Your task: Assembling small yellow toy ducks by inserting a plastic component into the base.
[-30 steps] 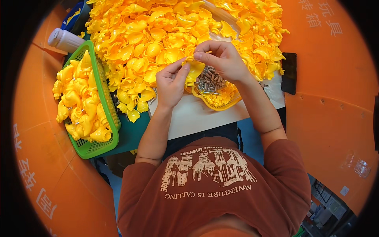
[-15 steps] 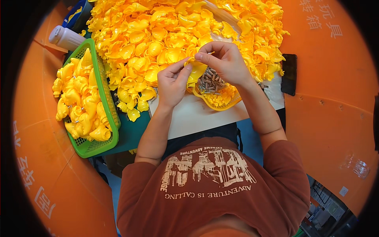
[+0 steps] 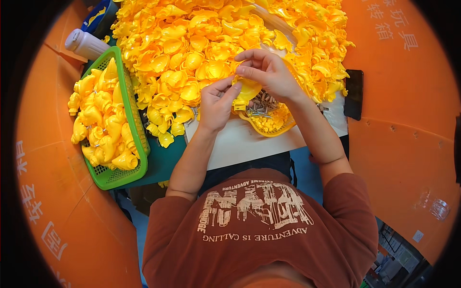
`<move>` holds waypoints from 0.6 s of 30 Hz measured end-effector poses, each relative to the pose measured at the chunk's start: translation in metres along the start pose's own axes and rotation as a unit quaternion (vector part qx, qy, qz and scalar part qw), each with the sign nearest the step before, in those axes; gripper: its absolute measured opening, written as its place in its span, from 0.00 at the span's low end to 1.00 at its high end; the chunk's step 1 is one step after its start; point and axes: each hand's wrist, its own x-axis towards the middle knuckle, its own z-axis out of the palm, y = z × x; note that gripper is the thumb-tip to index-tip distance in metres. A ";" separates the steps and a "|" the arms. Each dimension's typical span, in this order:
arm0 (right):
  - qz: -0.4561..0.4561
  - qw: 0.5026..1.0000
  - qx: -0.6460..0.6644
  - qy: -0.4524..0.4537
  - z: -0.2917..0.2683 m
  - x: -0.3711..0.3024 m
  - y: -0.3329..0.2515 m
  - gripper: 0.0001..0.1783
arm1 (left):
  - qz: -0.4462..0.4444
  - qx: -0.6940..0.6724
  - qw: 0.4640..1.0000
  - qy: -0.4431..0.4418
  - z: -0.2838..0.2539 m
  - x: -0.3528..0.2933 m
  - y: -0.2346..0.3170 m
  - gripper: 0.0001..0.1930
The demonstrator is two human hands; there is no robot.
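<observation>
A curved yellow plastic shell piece [image 3: 248, 89] is held between my two hands, over the near edge of the heap. The fingers of my left hand [image 3: 217, 103] pinch its left side. My right hand [image 3: 270, 75] has thumb and fingertips closed at its upper edge; whether a smaller part sits between them is hidden. Just under the shell stands a yellow basket [image 3: 272, 133] with small metal cylinders [image 3: 262, 105] and small yellow parts [image 3: 275, 119] in it. My right wrist passes above its right side.
A big heap of yellow shell pieces [image 3: 192, 48] covers the far table. At left, a green basket [image 3: 143, 150] holds assembled yellow pieces [image 3: 106, 115]; a white bottle [image 3: 86, 44] and blue container [image 3: 102, 16] stand behind it. A black phone [image 3: 354, 95] lies right. Orange panels [image 3: 403, 158] flank the table.
The shell piece has turned between my fingers and now shows its hollow side. Both hands have stayed close together; the whole view has shifted slightly.
</observation>
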 end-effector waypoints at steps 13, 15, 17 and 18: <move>-0.122 0.781 -0.593 0.153 -0.033 0.065 -0.011 0.09 | 0.110 -0.089 0.966 0.216 -0.029 0.014 0.021 0.09; -0.193 0.706 -0.655 0.186 -0.039 0.071 -0.014 0.08 | 0.117 -0.100 0.961 0.229 -0.031 0.013 0.026 0.09; -0.094 0.687 -0.696 0.187 -0.044 0.075 -0.016 0.09 | 0.127 -0.109 0.955 0.244 -0.031 0.013 0.028 0.08; -0.090 0.706 -0.682 0.168 -0.045 0.076 -0.015 0.11 | 0.129 -0.111 0.954 0.246 -0.031 0.014 0.028 0.08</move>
